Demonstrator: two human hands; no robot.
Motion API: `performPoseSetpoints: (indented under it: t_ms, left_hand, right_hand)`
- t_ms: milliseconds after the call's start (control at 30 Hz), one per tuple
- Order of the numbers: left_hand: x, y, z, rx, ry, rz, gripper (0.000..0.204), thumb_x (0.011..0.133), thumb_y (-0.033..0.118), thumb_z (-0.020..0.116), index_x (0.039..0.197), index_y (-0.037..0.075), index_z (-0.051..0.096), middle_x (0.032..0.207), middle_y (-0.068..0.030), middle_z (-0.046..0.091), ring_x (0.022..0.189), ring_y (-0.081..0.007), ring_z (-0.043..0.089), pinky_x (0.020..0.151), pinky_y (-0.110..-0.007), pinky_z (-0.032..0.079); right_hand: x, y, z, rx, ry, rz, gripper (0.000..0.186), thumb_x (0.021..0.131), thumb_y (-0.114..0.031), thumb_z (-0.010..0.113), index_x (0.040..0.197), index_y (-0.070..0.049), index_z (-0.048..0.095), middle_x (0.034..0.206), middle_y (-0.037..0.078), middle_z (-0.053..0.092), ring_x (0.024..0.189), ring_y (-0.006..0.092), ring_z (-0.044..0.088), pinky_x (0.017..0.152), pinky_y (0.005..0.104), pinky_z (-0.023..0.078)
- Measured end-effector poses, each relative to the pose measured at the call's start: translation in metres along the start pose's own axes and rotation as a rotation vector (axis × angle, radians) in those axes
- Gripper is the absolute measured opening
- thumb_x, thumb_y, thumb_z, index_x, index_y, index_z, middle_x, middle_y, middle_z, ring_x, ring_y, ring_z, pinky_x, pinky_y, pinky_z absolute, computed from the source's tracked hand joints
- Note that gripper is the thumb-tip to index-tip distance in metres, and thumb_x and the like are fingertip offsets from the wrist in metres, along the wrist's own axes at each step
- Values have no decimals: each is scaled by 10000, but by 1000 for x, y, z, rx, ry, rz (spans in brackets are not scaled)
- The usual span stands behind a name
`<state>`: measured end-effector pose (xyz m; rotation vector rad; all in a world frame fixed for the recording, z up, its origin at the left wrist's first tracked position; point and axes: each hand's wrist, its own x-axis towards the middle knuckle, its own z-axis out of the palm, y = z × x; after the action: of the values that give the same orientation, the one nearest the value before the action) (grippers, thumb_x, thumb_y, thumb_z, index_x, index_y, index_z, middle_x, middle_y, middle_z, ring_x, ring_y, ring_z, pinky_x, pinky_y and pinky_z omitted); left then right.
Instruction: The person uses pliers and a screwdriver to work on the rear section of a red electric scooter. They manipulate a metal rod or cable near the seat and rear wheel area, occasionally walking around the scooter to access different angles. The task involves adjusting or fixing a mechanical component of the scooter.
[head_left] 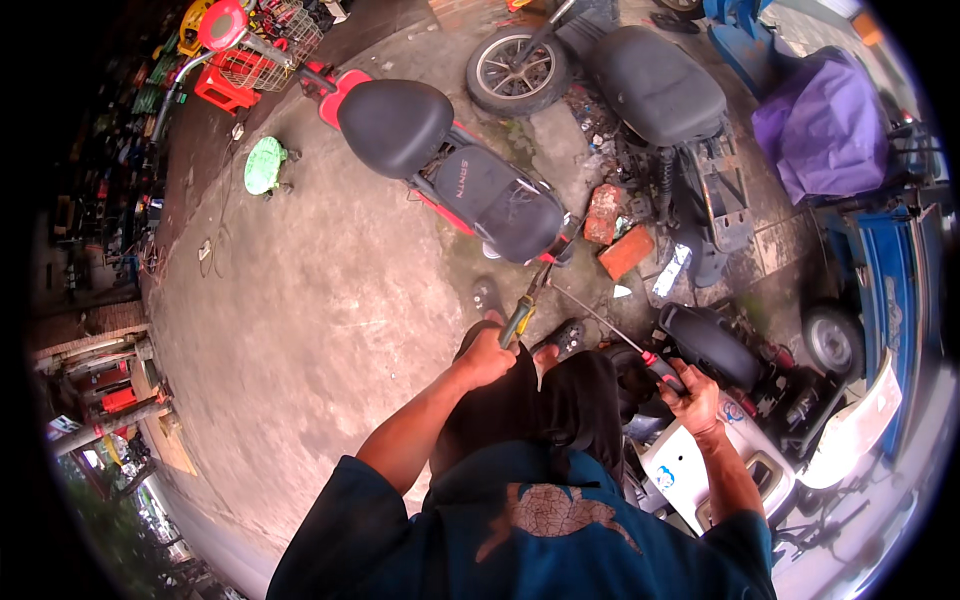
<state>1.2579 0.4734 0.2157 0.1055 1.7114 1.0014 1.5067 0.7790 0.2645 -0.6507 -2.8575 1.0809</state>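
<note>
My left hand (487,357) is closed round the handles of a pair of pliers (522,314) with dark and yellow grips. The jaws point at the tail of a red electric scooter (435,205) with black seats; whether they touch it I cannot tell. In my right hand (693,402) is a long screwdriver (655,365) with a red and black handle. Its thin shaft slants up to the left, and the tip ends close to the pliers' jaws at the scooter's rear.
Two red bricks (627,252) lie right of the scooter's tail. Beyond them stands a partly stripped black-seated scooter (660,85). A purple cover (825,125) drapes something at far right. White body panels (690,470) crowd my right side. A green stool (264,166) stands left.
</note>
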Motion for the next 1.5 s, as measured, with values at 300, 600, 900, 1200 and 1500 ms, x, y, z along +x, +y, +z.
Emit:
performPoseSetpoints:
  t_ms: [300,600,900,1200,1500]
  left_hand:
    - [0,-4,0,-45,12,-6,136,718,-32,579,839,24,554,703,-22,529,589,-122,531,540,-280,458]
    - [1,-2,4,-71,24,14,43,756,-10,562,759,32,552,652,-22,515,582,-124,516,539,-289,427]
    - [-8,9,0,0,31,35,44,733,-12,558,766,18,563,670,-32,537,657,-140,535,600,-311,437]
    - [-7,15,2,45,63,63,30,739,-7,549,738,18,566,674,-46,543,666,-156,530,621,-321,432]
    - [-8,10,-1,47,67,45,39,737,12,561,704,25,545,657,-37,527,656,-151,521,625,-316,426]
  right_hand:
    - [19,2,-26,1673,-469,943,418,792,-247,778,1100,-14,615,713,27,557,465,51,407,372,179,223]
    - [22,3,-15,189,-236,233,353,736,-209,775,1015,-31,654,751,109,638,718,278,652,672,351,515]
    - [23,2,-21,1469,-590,926,452,803,-292,730,1146,-34,587,713,46,556,495,61,440,376,169,266]
    - [29,3,-14,38,-229,48,365,823,-286,747,1021,0,637,725,-10,581,542,94,513,464,264,401]
    - [14,12,-26,1548,-349,973,532,833,-368,731,1177,6,572,799,61,579,547,111,524,405,191,378]
